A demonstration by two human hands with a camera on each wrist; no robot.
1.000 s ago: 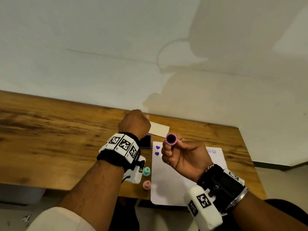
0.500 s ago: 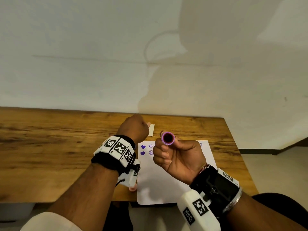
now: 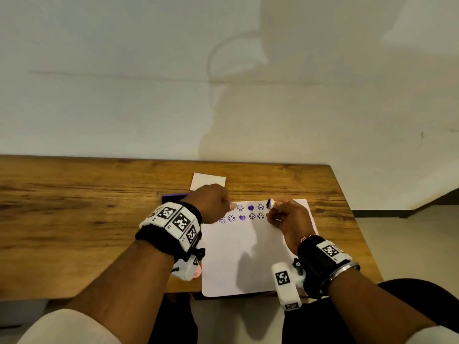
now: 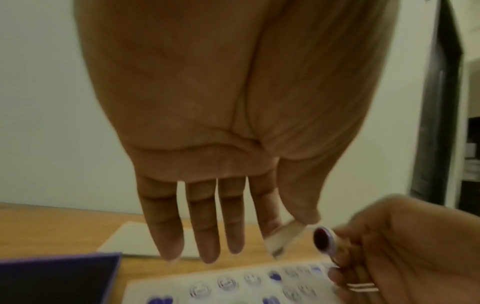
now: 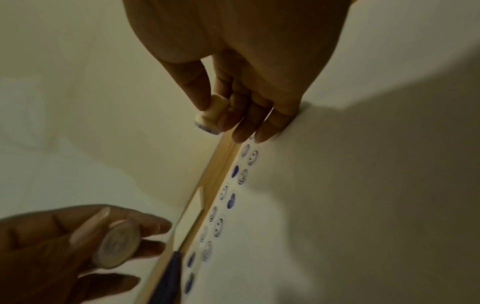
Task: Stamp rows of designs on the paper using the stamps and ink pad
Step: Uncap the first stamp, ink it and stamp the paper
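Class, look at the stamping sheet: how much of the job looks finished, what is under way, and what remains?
Done: two rows of smiley and heart prints run along the far edge of the paper. In hand: the right hand pinches a stamp at the rows' right end, its inked face tilted off the sheet; the left hand pinches a second stamp. Left: the rest of the sheet is bare, so more rows remain.

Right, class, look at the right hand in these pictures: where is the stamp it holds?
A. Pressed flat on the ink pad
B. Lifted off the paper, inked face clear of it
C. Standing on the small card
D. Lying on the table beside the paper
B: the right hand pinches the stamp above the paper, its purple inked face showing, near the right end of the printed rows.
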